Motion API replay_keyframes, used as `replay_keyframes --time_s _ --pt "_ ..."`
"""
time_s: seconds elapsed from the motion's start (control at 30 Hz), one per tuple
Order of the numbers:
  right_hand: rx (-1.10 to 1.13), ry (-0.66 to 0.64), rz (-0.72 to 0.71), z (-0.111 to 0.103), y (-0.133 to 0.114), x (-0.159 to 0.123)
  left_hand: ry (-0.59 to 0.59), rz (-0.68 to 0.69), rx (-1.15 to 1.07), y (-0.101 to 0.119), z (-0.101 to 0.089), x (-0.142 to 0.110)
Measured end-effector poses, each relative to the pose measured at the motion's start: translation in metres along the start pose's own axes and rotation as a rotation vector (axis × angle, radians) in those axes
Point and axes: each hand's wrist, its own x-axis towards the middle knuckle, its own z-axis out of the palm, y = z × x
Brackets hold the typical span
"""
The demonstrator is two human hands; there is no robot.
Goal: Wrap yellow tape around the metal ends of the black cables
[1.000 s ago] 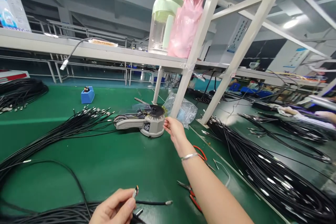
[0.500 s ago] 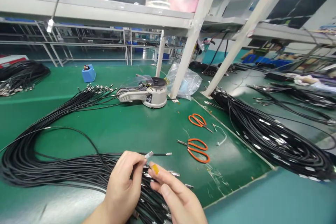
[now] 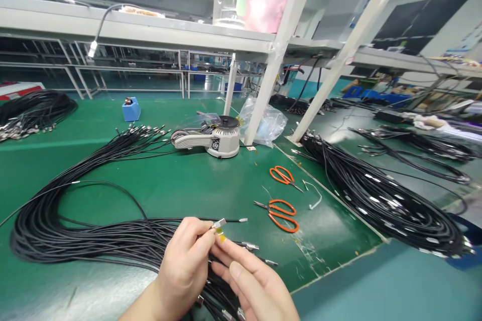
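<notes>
My left hand (image 3: 188,256) is closed in a pinch on a black cable, just behind the cable's silver metal connector (image 3: 219,222), which sticks out past the fingertips. On the index fingertip of my right hand (image 3: 252,273) sits a small piece of yellow tape (image 3: 221,237), touching the cable right below the connector. The right fingers are bent together towards the cable, with the thumb lying beside them. Beneath both hands runs a thick bundle of black cables (image 3: 113,241), its metal ends partly hidden by the hands.
Two pairs of orange-handled scissors (image 3: 282,215) lie right of the hands. Behind them stand a round tape dispenser (image 3: 223,143) and a blue holder (image 3: 131,110). More coiled black cables (image 3: 376,195) lie at the right. White posts (image 3: 269,75) hold up a shelf.
My right hand has brought the yellow tape up against the cable my left hand pinches. The hands are closer together now, and the view has tilted up slightly.
</notes>
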Motion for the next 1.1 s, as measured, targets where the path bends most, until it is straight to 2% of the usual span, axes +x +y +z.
replay_keyframes --time_s 0.13,0.33,0.83,1.1 --pt "0.018 -0.013 -0.001 0.001 -0.001 -0.002 0.009 0.016 0.025 0.000 0.000 -0.001" --pt "0.052 0.035 0.003 0.010 -0.004 -0.005 -0.009 -0.002 0.040 0.000 -0.001 -0.002" --pt "0.047 0.044 -0.008 0.016 -0.005 -0.003 0.049 0.029 -0.004 -0.002 -0.001 0.001" --pt "0.026 0.062 -0.014 0.011 -0.001 0.001 0.033 -0.020 -0.027 -0.002 -0.001 0.000"
